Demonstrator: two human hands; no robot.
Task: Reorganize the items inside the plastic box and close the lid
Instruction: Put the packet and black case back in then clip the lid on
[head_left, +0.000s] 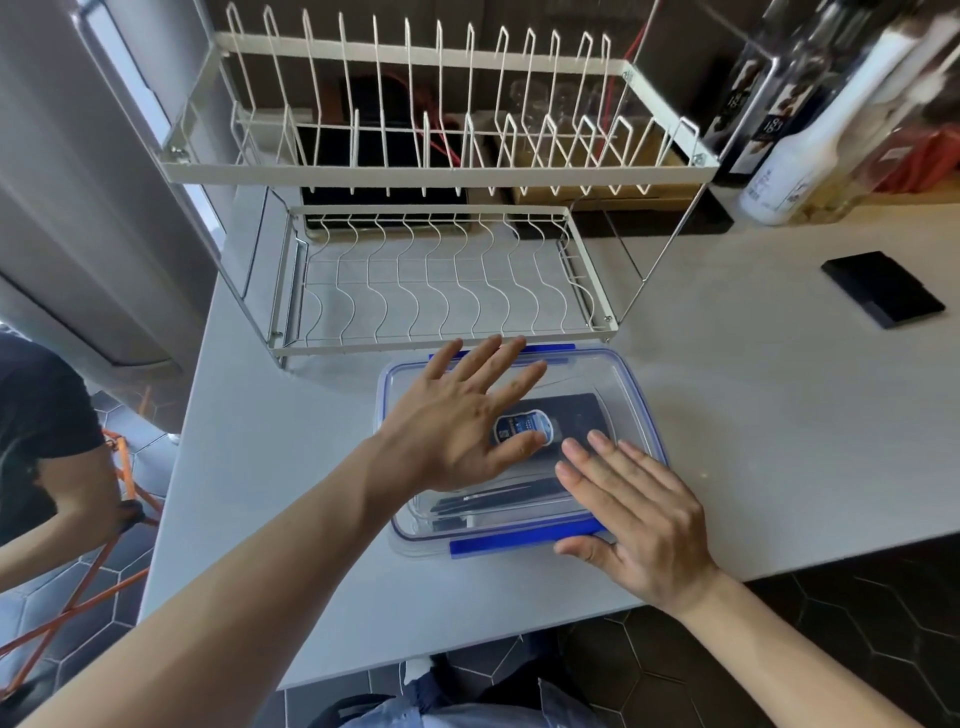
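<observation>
Clear plastic box (631, 400) with blue clips sits on the pale counter (727, 415), right in front of the white wire dish rack (431, 166), lid (587, 374) already on top. Left hand (457, 415) lies flat on the lid, fingers (498, 358) spread wide, holding nothing. Right hand (639, 514) presses flat on the near right corner, fingers straight. Dark items show through inside.

Just beyond the left fingers (498, 358) the white wire rack (441, 291) blocks the way forward. Right of the right fingers (597, 457) the desk (753, 415) lies bare up to a black pad (883, 288).
</observation>
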